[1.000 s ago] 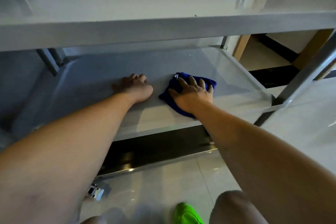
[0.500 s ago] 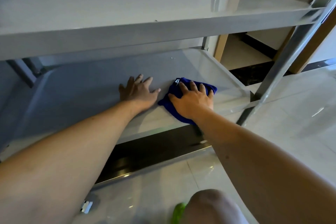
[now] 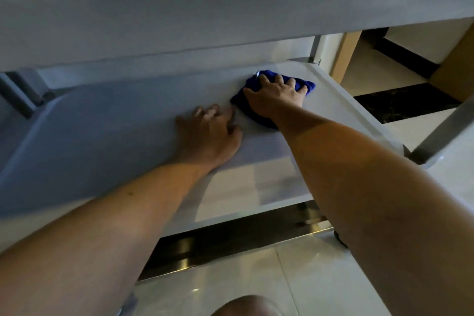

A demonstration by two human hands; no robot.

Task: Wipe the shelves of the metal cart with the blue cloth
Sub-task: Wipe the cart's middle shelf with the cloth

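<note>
Here, right hand [image 3: 275, 99] spread over blue cloth [image 3: 250, 83], left hand [image 3: 210, 136] on shelf [image 3: 102, 136].

Both arms outstretched, left hand [image 3: 209, 136] palm-down, right hand [image 3: 275, 97] fingers splayed

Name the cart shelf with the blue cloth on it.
The lower shelf: the right hand presses the blue cloth there, beside the left hand; the upper shelf runs above both.

No text, brand, number or sign could be read. A small white tag [image 3: 256, 74] stood at the far edge of the blue cloth [image 3: 304, 85], but it was too small and blurred to show any lettering.
</note>
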